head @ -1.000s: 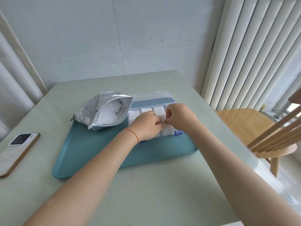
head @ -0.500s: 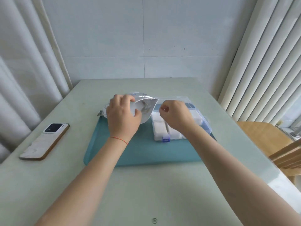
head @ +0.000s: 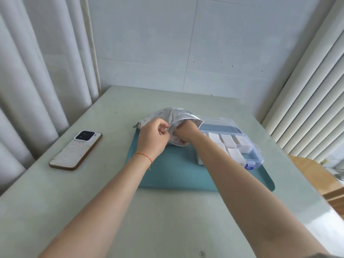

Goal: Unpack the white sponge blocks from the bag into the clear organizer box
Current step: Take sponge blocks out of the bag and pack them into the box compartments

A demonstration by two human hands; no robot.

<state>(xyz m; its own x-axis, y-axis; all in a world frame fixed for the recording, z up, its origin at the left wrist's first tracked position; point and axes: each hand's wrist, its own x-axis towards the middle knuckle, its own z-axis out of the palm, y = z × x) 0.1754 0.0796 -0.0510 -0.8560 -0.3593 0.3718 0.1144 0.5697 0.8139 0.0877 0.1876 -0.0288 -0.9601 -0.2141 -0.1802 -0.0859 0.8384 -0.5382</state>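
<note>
A silver foil bag (head: 173, 114) lies at the back of the teal tray (head: 173, 174), its mouth facing me. My left hand (head: 153, 137) pinches the near edge of the bag's mouth. My right hand (head: 183, 132) reaches inside the bag; its fingers are hidden by the foil. The clear organizer box (head: 255, 155) stands open on the tray's right side, with several white sponge blocks (head: 236, 151) in its compartments. Its lid (head: 219, 127) lies folded back behind it.
A phone (head: 76, 150) lies face down on the pale green table (head: 167, 220) to the left of the tray. A wooden chair (head: 320, 179) stands at the table's right edge. Curtains hang left, blinds hang right.
My hands left the organizer box and went to the bag. The left hand took hold of the bag's mouth, and the right hand has now gone inside it.
</note>
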